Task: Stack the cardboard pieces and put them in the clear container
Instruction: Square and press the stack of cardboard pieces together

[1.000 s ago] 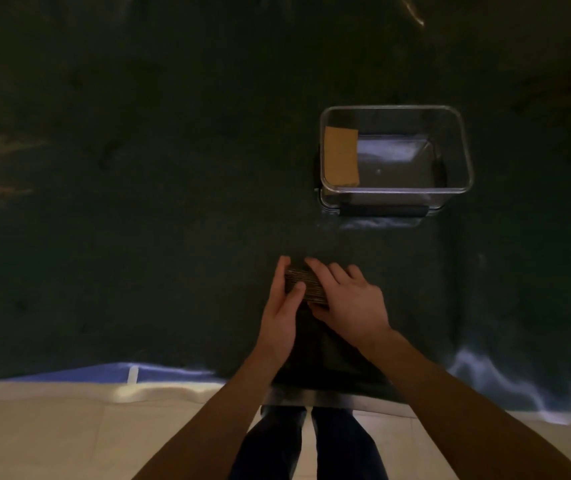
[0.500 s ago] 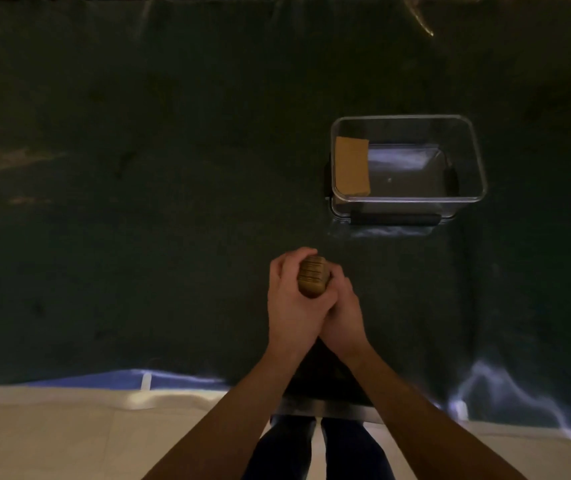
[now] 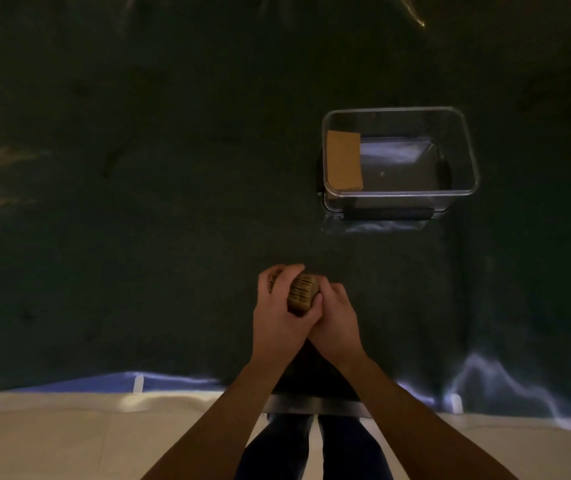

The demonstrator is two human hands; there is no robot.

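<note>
Clasping the cardboard stack (image 3: 302, 293) tight in the grip of both the left hand (image 3: 279, 315) and right hand (image 3: 337, 322) above the dark bench (image 3: 138, 220), they've one piece (image 3: 344, 160) already in the clear container (image 3: 450, 194), so the stack, I'd judge, goes next.

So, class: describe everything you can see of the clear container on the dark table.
The clear container is a rectangular, see-through tub, plastic by its look, with rounded corners, a raised rim and a dark clip on its near side. It stands upright and lidless on the dark table cover, far right of the hands. One tan cardboard piece lies inside against its left wall; the rest is bare.
</note>
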